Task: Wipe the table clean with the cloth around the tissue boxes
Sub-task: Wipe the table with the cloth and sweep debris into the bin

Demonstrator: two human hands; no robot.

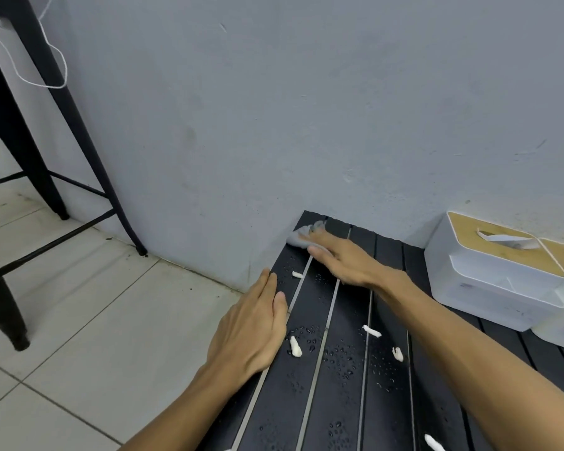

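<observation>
Pressing a small crumpled grey cloth (298,239) flat under the fingers of the right hand (342,260) at the far left corner of the dark slatted counter (342,379), hard by the grey wall, likely to start the wipe from the farthest point and drag the water droplets and white paper scraps (295,346) toward the near edge. Resting the left hand (254,330) open, fingers together and clamped on nothing, along the counter's left edge, probably as a brace while leaning. Keeping clear of two white plastic tissue boxes with wooden lids (498,268), side by side and touching at the right, the nearer-to-wall one showing a white tissue (505,238) poking from its slot, the other's contents hidden.
</observation>
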